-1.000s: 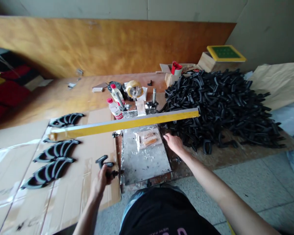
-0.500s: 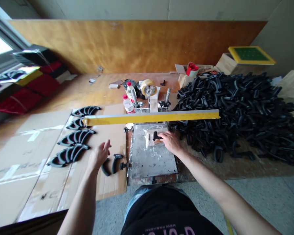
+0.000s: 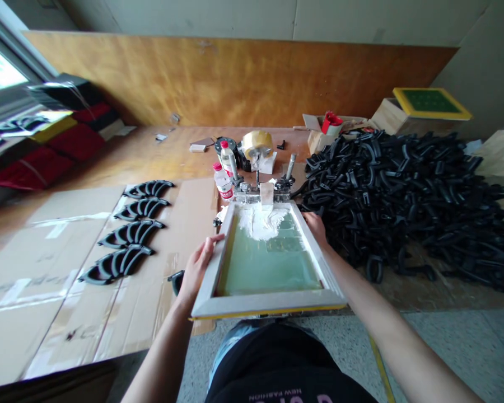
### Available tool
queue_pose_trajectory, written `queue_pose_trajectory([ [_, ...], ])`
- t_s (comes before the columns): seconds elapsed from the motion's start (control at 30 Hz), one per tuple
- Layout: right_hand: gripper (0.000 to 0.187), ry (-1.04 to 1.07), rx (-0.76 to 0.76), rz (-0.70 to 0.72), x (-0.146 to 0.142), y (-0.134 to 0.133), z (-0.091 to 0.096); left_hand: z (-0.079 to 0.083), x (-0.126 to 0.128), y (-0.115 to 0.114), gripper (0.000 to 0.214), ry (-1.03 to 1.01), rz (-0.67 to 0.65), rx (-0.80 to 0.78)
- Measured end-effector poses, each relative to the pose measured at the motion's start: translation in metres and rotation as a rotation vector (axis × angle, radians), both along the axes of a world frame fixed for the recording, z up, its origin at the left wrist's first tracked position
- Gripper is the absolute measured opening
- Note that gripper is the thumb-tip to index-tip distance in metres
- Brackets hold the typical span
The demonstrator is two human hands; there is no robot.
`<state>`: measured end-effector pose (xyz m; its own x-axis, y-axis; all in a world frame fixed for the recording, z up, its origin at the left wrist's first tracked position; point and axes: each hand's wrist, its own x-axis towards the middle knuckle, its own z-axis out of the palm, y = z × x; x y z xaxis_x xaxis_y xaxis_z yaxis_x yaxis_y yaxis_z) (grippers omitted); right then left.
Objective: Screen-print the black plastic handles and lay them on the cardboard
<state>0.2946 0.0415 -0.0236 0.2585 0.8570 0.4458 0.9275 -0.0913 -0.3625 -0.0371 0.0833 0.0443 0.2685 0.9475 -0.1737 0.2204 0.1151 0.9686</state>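
Note:
A screen-printing frame (image 3: pixel 273 299) lies lowered over the printing bed, its grey border around a green mesh (image 3: pixel 269 274). White ink (image 3: pixel 262 223) is smeared across the mesh's far part. My left hand (image 3: pixel 199 266) grips the frame's left side, fingertips on the border. At the far right side, my right hand (image 3: pixel 316 226) has its fingers curled against the edge, partly hidden by it. A pale flat blade (image 3: pixel 266 197) stands at the back edge by the clamp. The bed and the small black part on it are covered by the frame.
Several fans of black curved handles (image 3: pixel 124 232) lie on cardboard (image 3: pixel 193 212) at left, and one handle (image 3: pixel 176 281) pokes out beside my left wrist. A big heap of black handles (image 3: pixel 395 190) fills the right. Two bottles (image 3: pixel 224 182) and a tape roll (image 3: pixel 256 144) stand behind the frame.
The frame has swung down from edge-on to lie over the bed. My left hand moved right onto its side; my right hand left the black part and moved to the right edge.

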Motion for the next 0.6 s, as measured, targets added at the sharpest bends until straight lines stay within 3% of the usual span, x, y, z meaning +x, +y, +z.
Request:
queue_pose_trajectory([
  [0.03,0.026,0.040,0.023,-0.042,0.007,0.008,0.007,-0.014,-0.005,-0.006,0.063,0.051,-0.016,-0.032],
  [0.1,0.037,0.036,0.078,-0.019,0.006,0.031,0.021,-0.043,-0.010,-0.014,0.073,0.100,-0.004,-0.079],
  [0.17,0.051,-0.015,0.054,0.124,-0.010,0.057,0.033,-0.068,-0.009,-0.016,0.081,0.133,0.023,-0.105],
  [0.23,0.042,-0.080,-0.071,0.234,-0.031,0.079,0.038,-0.083,-0.008,-0.015,0.080,0.162,0.039,-0.098],
  [0.3,0.024,-0.136,-0.212,0.267,-0.049,0.086,0.035,-0.090,-0.007,-0.013,0.075,0.171,0.036,-0.095],
  [0.4,0.008,-0.217,-0.286,0.343,-0.061,0.068,0.025,-0.090,-0.008,-0.013,0.069,0.170,0.035,-0.107],
  [0.5,0.011,-0.253,-0.255,0.598,-0.058,0.035,0.023,-0.087,-0.008,-0.015,0.065,0.172,0.050,-0.115],
  [0.6,0.014,-0.222,-0.269,0.801,-0.051,0.021,0.033,-0.086,-0.008,-0.016,0.064,0.175,0.055,-0.112],
])
